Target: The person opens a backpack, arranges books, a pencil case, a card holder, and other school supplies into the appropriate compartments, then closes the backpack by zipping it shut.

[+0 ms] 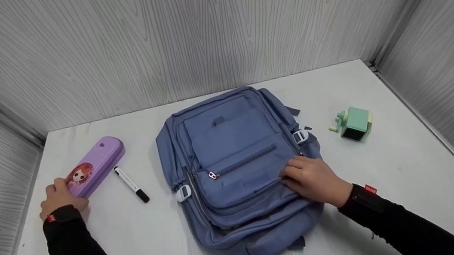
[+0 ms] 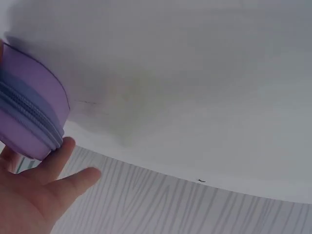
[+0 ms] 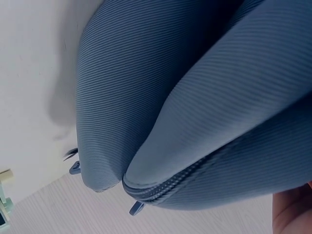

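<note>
On my feed, the left hand [image 1: 61, 199] curls round the purple case [image 1: 99, 160], frame left; the right hand [image 1: 313, 177] pinches the blue backpack [image 1: 234, 137], centre. I judge both grips made, but case, marker [image 1: 128, 180] and sharpener [image 1: 356, 122] remain outside on the bench [image 1: 409, 165].

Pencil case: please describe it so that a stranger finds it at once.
Left of the blue backpack, past the white marker, the left hand holds the pencil case. It alone is purple, with a red-haired cartoon figure.
</note>
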Available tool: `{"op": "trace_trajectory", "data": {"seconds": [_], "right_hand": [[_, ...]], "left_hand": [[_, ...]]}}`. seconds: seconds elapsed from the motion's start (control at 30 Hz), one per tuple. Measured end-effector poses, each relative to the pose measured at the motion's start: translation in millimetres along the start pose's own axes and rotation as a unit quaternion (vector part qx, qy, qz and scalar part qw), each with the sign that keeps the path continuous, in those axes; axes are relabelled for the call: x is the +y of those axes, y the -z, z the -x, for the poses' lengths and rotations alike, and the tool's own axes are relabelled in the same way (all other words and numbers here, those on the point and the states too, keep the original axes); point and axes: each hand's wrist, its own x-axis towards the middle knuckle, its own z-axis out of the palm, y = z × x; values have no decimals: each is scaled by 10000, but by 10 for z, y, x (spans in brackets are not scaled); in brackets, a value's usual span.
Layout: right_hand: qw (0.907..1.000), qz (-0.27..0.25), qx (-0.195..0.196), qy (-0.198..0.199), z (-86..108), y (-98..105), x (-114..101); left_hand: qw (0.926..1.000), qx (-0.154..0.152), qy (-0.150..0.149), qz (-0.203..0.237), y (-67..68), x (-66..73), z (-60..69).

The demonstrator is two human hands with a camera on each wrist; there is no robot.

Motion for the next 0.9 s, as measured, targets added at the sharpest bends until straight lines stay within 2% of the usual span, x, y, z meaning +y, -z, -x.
{"op": "trace_trajectory", "data": {"seconds": [0.17, 0.27, 0.33, 0.4, 0.5, 0.6, 0.73, 0.8, 0.9], "right_hand": [[10000, 28, -15, -61, 22, 10, 18], [9999, 57, -69, -73, 4, 19, 22], [9999, 66, -94, -51, -18, 38, 25], [9999, 59, -87, 0, -55, 69, 32], [10000, 0, -28, 20, -147, 144, 47], [9998, -139, 50, -121, -296, 231, 82], [9975, -434, 37, -556, -497, 352, 135], [9951, -600, -41, -786, -577, 394, 168], [9905, -815, -176, -1094, -658, 434, 221]], "left_hand": [[9993, -349, -160, -24, 5, -80, 43], [9990, -437, -123, 28, 25, -132, 102], [9993, -281, -67, 224, 45, -147, 162], [9989, 9, -94, 451, 86, -137, 240], [9943, 567, -455, 785, 199, -80, 400], [9846, 946, -1000, 1082, 357, 13, 633], [9661, 1137, -1844, 1406, 528, 212, 1081], [9544, 1131, -2274, 1571, 557, 313, 1348], [9314, 1020, -2939, 1892, 512, 469, 1756]]}}
